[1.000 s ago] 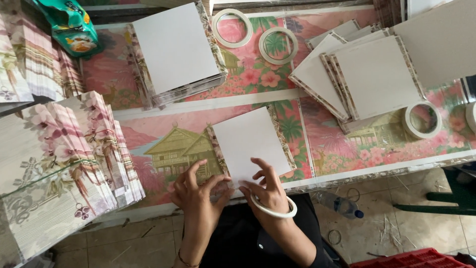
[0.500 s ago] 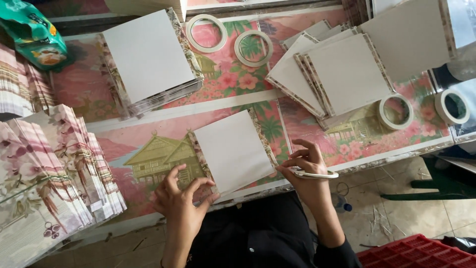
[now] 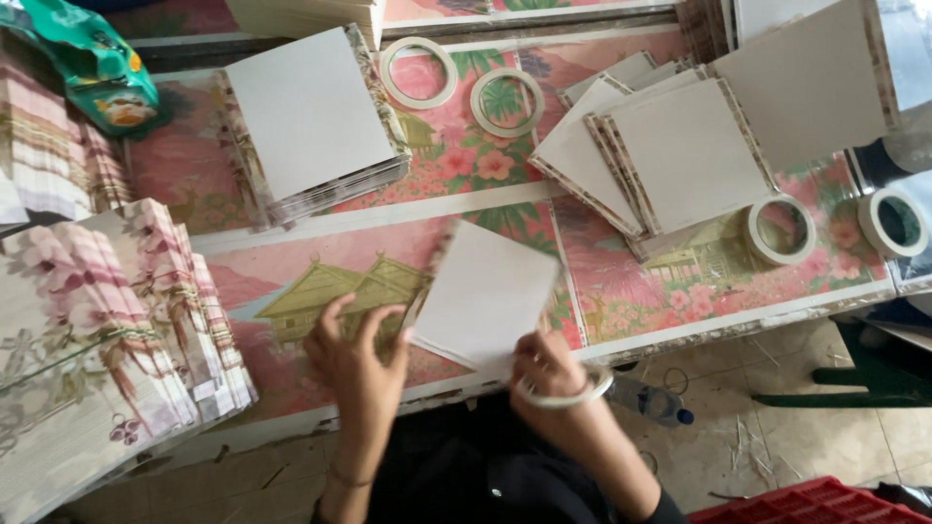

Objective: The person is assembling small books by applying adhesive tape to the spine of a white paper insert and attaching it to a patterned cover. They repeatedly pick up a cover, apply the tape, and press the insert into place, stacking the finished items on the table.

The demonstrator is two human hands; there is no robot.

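One long tabletop (image 3: 320,233), covered in a flowered, house-patterned sheet, carries everything shown. Stacks of patterned sheets (image 3: 107,330) lie at the left edge, with a pile of white square cards (image 3: 311,116) behind and a fanned pile (image 3: 670,146) to the right. Both hands grip a single white card (image 3: 485,296), tilted above the near edge: left hand (image 3: 359,364) at its left side, right hand (image 3: 549,374) at its lower corner, also holding a tape ring (image 3: 568,396).
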